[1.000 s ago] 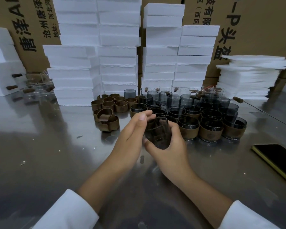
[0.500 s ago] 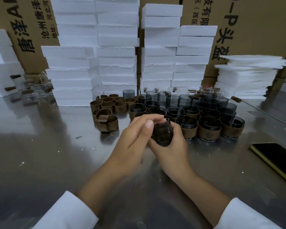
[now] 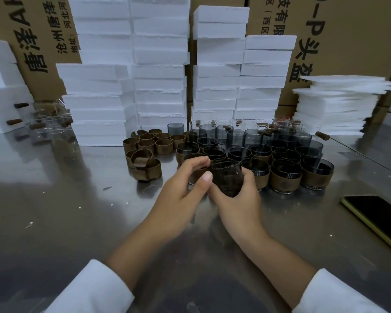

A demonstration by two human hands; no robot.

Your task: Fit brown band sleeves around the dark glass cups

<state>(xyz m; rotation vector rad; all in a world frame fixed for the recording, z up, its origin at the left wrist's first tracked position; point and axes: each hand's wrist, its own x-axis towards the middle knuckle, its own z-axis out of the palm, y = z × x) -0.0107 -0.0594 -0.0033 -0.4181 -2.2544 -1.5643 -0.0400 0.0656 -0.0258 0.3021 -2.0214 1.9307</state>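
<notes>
The cup (image 3: pixel 227 178) sits mouth-up in the right grip (image 3: pixel 239 199), whose fingers curl round its lower half, above the middle of the counter (image 3: pixel 54 211). Half a second ago the left fingers lay over the cup's top; now the left grip (image 3: pixel 185 188) has drawn back toward the left, baring the rim. It pinches the sleeve (image 3: pixel 203 170), a brown strip at the cup's left side. How far the strip wraps round, I cannot tell. Just beyond the hands a row of sleeved cups (image 3: pixel 284 179) blocks the way, with bare cups (image 3: pixel 235 136) packed behind it. Loose sleeves (image 3: pixel 147 143) cluster to their left. Foam stacks (image 3: pixel 160 64) and boxes (image 3: pixel 348 37) line the far edge. A phone (image 3: pixel 375 213) lies at the right edge.
</notes>
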